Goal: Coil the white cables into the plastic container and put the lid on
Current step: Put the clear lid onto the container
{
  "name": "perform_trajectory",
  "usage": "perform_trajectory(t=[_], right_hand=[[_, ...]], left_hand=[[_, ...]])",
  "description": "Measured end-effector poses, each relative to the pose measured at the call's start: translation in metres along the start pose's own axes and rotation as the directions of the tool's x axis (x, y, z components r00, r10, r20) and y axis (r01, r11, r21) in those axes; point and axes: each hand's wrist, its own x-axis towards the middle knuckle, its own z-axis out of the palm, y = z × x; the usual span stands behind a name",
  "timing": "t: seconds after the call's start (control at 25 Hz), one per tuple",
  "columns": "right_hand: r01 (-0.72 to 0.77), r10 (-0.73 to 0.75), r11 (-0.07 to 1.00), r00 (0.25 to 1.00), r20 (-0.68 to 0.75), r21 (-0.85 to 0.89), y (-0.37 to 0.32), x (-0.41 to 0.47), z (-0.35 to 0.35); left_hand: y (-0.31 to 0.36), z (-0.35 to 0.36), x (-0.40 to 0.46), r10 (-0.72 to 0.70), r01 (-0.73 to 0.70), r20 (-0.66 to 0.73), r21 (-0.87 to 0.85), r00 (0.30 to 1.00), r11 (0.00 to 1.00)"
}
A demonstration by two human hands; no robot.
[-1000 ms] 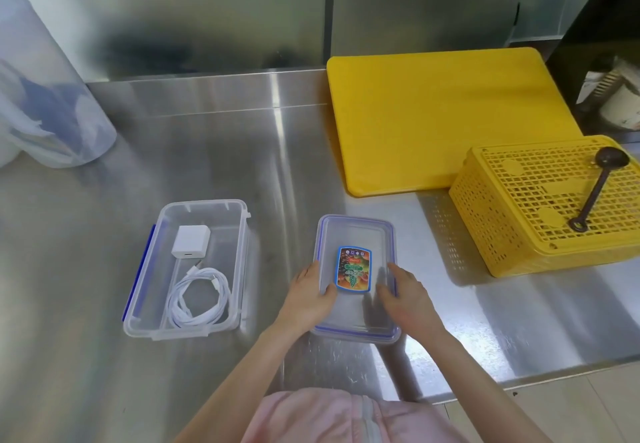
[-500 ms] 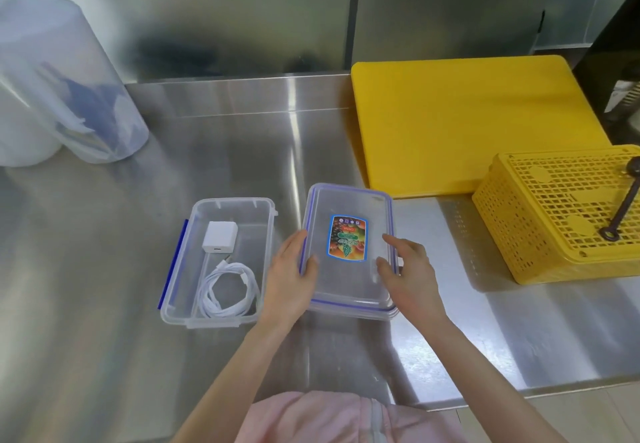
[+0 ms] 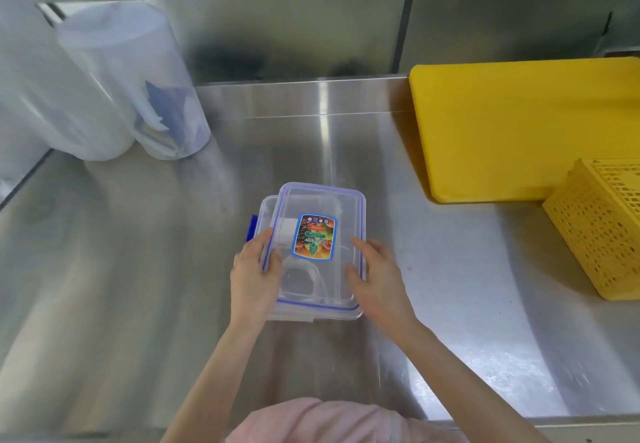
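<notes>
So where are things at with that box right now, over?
Left hand and right hand grip lid by its long sides. Lid over container, offset right, not seated. Coiled cable and charger inside. Nothing in the way.

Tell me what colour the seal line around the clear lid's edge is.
Blue, running just inside the lid rim; the head view shows it clearly.

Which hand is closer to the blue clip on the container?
Left. The left hand sits just below the blue clip; the right hand holds the lid's opposite side.
</notes>
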Motion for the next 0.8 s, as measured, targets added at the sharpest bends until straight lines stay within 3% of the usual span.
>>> perform_trajectory(t=[0.56,0.8], right_hand=[[0.044,-0.038,0.991,0.998,0.049,-0.129,0.003,0.011,0.038],[0.046,-0.047,0.993,0.999,0.000,-0.110,0.007,0.014,0.039]], left_hand=[[-0.038,-0.012,0.012,-0.097,0.098,0.017,-0.021,0.995,0.995],[-0.044,-0.006,0.010,-0.056,0.056,0.038,0.020,0.998,0.998]])
